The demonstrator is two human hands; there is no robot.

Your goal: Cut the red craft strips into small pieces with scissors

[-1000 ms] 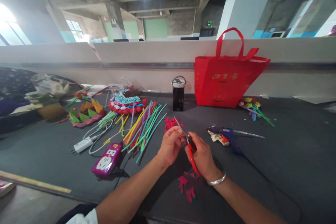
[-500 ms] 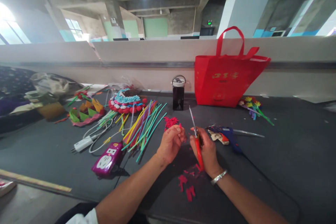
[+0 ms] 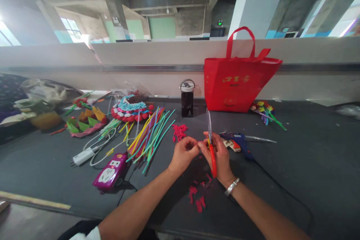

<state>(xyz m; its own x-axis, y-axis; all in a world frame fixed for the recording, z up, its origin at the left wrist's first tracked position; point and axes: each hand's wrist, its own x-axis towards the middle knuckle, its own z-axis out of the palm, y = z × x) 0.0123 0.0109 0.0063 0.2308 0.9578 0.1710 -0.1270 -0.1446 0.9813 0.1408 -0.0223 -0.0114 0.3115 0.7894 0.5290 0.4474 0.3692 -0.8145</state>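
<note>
My left hand (image 3: 183,155) is closed in a pinch, its fingertips meeting those of my right hand. The small red piece it held a moment ago is mostly hidden by the fingers. Orange-handled scissors (image 3: 213,161) are held in my right hand (image 3: 221,157), blades pointing up and away, while its thumb and finger reach to the left fingertips. Just beyond the left hand lies a pile of small red pieces (image 3: 180,131). Nearer the table's front edge, below the hands, are loose red scraps (image 3: 200,204).
Left of the hands lie colourful pipe cleaners (image 3: 152,135), a purple power socket (image 3: 111,172) and a white charger (image 3: 84,156). A dark tumbler (image 3: 187,101) and a red bag (image 3: 233,86) stand behind. To the right sits a blue glue gun (image 3: 245,146) with its cord trailing forward.
Both hands have come together, so their fingertips now meet. The red piece at my left fingertips has gone from sight. The scissors stand more upright, and the view has shifted slightly.
</note>
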